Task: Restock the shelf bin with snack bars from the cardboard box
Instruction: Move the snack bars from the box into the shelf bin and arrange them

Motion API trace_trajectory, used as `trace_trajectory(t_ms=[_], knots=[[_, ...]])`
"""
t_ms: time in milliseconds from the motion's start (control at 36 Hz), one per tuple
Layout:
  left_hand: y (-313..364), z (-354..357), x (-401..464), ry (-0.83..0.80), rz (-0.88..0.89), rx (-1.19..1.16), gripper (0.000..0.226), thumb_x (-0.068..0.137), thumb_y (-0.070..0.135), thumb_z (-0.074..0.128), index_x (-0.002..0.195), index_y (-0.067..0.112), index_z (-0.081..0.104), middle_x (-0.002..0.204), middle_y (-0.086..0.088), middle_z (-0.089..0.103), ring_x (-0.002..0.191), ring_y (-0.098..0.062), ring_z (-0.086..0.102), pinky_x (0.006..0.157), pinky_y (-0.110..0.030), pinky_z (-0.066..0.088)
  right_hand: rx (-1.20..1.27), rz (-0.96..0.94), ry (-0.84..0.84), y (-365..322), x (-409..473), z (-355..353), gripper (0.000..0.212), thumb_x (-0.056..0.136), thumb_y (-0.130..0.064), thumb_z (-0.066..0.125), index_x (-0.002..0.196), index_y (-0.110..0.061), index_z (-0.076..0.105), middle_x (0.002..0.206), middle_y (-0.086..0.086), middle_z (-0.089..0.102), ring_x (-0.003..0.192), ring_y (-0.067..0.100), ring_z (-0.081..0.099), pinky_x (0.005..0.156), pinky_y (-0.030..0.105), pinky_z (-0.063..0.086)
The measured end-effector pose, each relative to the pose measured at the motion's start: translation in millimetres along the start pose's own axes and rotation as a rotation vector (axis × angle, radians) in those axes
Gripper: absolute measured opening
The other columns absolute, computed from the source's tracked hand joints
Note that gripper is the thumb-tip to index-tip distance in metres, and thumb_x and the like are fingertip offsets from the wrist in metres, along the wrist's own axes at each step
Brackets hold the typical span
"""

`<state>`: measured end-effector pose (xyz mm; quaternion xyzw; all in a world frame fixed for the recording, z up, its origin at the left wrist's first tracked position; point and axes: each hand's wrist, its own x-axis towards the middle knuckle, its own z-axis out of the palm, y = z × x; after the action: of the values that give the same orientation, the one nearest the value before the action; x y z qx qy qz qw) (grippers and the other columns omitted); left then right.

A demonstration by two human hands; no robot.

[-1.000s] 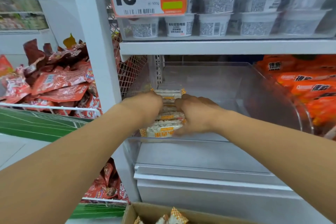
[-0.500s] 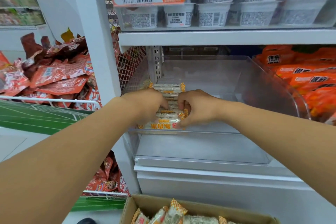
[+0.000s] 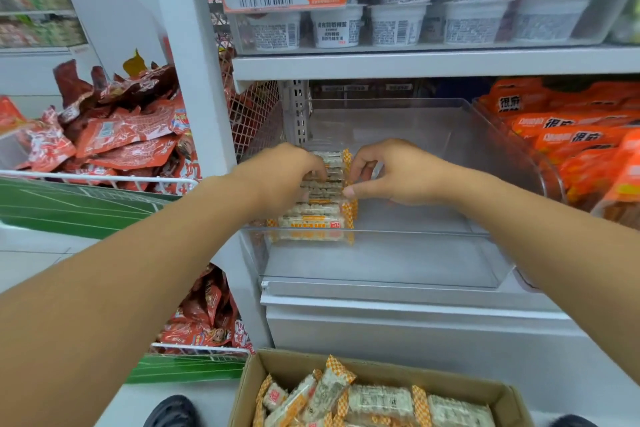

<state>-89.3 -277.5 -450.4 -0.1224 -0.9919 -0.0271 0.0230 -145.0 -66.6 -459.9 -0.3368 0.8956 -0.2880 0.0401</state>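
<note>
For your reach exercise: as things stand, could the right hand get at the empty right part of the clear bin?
Probably yes. The right hand is already inside the clear bin, whose top is open, and nothing lies to its right.

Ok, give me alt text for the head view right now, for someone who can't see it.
Both hands, left hand and right hand, reach into a clear shelf bin, arranging a row of snack bars at its left side; most of the bin is bare. Below, an open cardboard box holds more bars.

Bin [image 3: 485,253] floor lies bare right of the snack bars [image 3: 315,215].
</note>
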Motion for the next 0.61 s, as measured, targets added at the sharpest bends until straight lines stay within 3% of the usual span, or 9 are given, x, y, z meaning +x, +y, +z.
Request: trace_trajectory(t_ms=[83, 167, 250, 333, 417, 444, 500, 556, 611], knots=[[8, -1, -20, 0.239, 0.042, 0.006, 0.023, 0.094, 0.031, 0.064, 0.116, 0.030, 0.063, 0.110, 0.003, 0.065, 0.097, -0.023, 0.062, 0.084, -0.040, 0.052, -0.156, -0.116, 0.219, -7, -24, -2, 0.019, 0.083, -0.038, 0.079, 0.079, -0.022, 0.069, 0.070, -0.016, 0.061, 0.064, -0.010, 0.056, 0.059, 0.017, 0.036], [34, 6, -55, 0.541, 0.189, -0.044, 0.015, 0.097, 0.039, 0.056, 0.097, 0.025, 0.062, 0.082, 0.011, 0.058, 0.071, -0.013, 0.052, 0.066, -0.036, 0.049, -0.117, -0.252, 0.653, -15, -77, 14, 0.027, 0.090, -0.036, 0.069, 0.070, -0.019, 0.062, 0.062, -0.012, 0.053, 0.058, 0.007, 0.050, 0.059, 0.023, 0.038], [72, 40, -88, 0.522, 0.354, -0.041, 0.022, 0.096, 0.043, 0.051, 0.089, 0.024, 0.059, 0.071, 0.012, 0.050, 0.060, -0.014, 0.048, 0.054, -0.028, 0.035, -0.032, -0.225, 0.900, -8, -138, 67, 0.039, 0.096, -0.028, 0.055, 0.060, -0.017, 0.046, 0.056, -0.006, 0.039, 0.054, 0.014, 0.037, 0.054, 0.030, 0.030], [99, 110, -105, -0.007, 0.272, 0.105, 0.031, 0.093, 0.053, 0.050, 0.109, 0.027, 0.058, 0.099, 0.006, 0.062, 0.086, -0.021, 0.062, 0.064, -0.029, 0.040, 0.062, 0.113, 0.611, 26, -182, 135, 0.041, 0.098, -0.034, 0.043, 0.060, -0.021, 0.039, 0.054, -0.005, 0.035, 0.053, 0.019, 0.041, 0.053, 0.036, 0.032], [123, 185, -135, -0.487, 0.108, 0.044, 0.047, 0.090, 0.049, 0.059, 0.131, 0.026, 0.053, 0.133, -0.002, 0.056, 0.121, -0.025, 0.054, 0.096, -0.037, 0.048, -0.002, 0.458, -0.084, 76, -227, 189, 0.019, 0.091, -0.028, 0.056, 0.077, -0.016, 0.062, 0.074, 0.004, 0.062, 0.078, 0.026, 0.062, 0.067, 0.037, 0.048], [131, 204, -147, -0.536, 0.083, -0.003, 0.052, 0.089, 0.049, 0.061, 0.135, 0.026, 0.050, 0.138, -0.003, 0.052, 0.127, -0.025, 0.050, 0.102, -0.038, 0.045, -0.089, 0.504, -0.265, 87, -245, 199, 0.016, 0.087, -0.028, 0.061, 0.093, -0.014, 0.066, 0.090, 0.008, 0.067, 0.092, 0.029, 0.064, 0.076, 0.037, 0.051], [142, 235, -168, -0.537, 0.039, -0.098, 0.058, 0.089, 0.047, 0.064, 0.140, 0.027, 0.045, 0.146, -0.001, 0.045, 0.135, -0.021, 0.043, 0.107, -0.037, 0.041, -0.255, 0.502, -0.447, 101, -276, 211, 0.037, 0.082, -0.031, 0.067, 0.115, -0.015, 0.060, 0.115, 0.011, 0.064, 0.108, 0.031, 0.060, 0.086, 0.036, 0.051], [151, 255, -179, -0.500, 0.002, -0.140, 0.060, 0.090, 0.043, 0.065, 0.143, 0.026, 0.042, 0.154, 0.000, 0.035, 0.140, -0.021, 0.037, 0.110, -0.036, 0.038, -0.322, 0.492, -0.464, 106, -295, 215, 0.048, 0.083, -0.034, 0.071, 0.122, -0.014, 0.051, 0.122, 0.011, 0.057, 0.111, 0.032, 0.058, 0.086, 0.036, 0.050], [156, 264, -182, -0.460, -0.052, -0.156, 0.064, 0.089, 0.039, 0.069, 0.144, 0.024, 0.039, 0.156, -0.002, 0.032, 0.141, -0.023, 0.035, 0.108, -0.038, 0.039, -0.304, 0.515, -0.384, 107, -299, 218, 0.045, 0.084, -0.022, 0.070, 0.122, -0.011, 0.047, 0.121, 0.011, 0.053, 0.108, 0.033, 0.059, 0.079, 0.036, 0.048]])
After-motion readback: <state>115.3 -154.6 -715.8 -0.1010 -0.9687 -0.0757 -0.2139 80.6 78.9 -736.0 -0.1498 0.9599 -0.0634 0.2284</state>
